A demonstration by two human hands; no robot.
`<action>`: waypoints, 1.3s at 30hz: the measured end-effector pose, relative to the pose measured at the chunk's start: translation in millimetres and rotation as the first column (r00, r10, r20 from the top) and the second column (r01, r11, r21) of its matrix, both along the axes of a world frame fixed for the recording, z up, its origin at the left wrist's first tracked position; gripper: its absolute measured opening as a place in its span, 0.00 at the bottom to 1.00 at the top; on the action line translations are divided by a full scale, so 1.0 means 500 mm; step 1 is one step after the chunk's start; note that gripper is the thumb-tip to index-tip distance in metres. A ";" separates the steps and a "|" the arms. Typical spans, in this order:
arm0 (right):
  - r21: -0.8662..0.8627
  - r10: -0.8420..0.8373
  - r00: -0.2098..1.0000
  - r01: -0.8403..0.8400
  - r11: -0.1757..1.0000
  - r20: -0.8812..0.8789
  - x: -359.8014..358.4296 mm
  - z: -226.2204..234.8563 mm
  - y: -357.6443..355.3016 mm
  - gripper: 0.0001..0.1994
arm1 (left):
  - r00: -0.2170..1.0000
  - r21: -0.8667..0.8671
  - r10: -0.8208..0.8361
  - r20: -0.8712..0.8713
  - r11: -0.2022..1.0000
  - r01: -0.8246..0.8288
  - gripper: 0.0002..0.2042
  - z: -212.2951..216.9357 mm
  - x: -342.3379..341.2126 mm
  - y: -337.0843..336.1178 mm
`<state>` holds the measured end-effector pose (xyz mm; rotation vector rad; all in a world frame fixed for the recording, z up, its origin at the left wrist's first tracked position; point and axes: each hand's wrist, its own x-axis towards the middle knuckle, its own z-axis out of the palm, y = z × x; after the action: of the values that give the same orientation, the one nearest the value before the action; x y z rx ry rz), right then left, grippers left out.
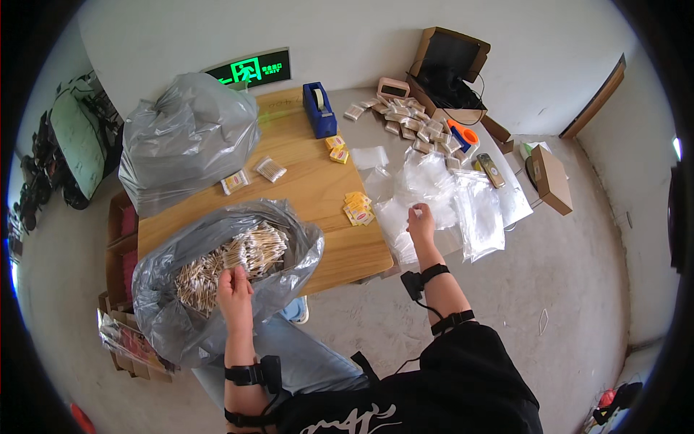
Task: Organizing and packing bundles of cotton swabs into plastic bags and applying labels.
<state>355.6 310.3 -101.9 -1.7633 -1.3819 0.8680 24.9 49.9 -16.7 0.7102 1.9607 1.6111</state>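
Note:
My left hand [235, 295] is closed at the near side of an open grey plastic bag [163, 267], its fingertips gripping a small bunch of cotton swabs [234, 254]. Loose cotton swabs [195, 282] fill the bag beneath. To the right, my right hand [421, 223] is curled with thumb and fingertips together over a spread of clear plastic bags [426, 181]. Whether a thin bag edge is pinched there cannot be made out. Near the table's middle lie yellow printed cards [358, 208]. Two small packs of swabs, one clear pack [270, 169] and one yellow-labelled pack [235, 182], rest behind the open bag.
A full grey bag [191, 137] stands at the back left. Beside it are a blue tape dispenser [319, 110] and small yellow boxes [337, 148]. Packed swabs [412, 119], orange-handled scissors [465, 135] and an open cardboard box [448, 72] occupy the back right.

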 end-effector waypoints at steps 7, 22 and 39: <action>0.063 0.110 0.633 -0.244 0.968 0.766 -0.015 0.001 -0.024 0.19 | 0.998 -0.014 0.065 0.012 0.998 -0.065 0.14 -0.004 -0.033 -0.023; -0.143 0.411 0.474 -0.504 0.852 0.779 -0.060 -0.056 0.011 0.24 | 0.989 -0.038 0.136 0.058 0.990 -0.134 0.14 -0.014 -0.093 -0.042; -0.197 0.696 0.028 -0.950 0.241 0.717 -0.666 0.047 0.107 0.22 | 0.971 0.067 0.126 0.202 0.988 -0.142 0.10 0.005 -0.164 -0.086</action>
<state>22.5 363.6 -78.3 -0.7079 -3.1009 0.3306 -57.0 7.0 -14.0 0.4360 1.8423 1.7774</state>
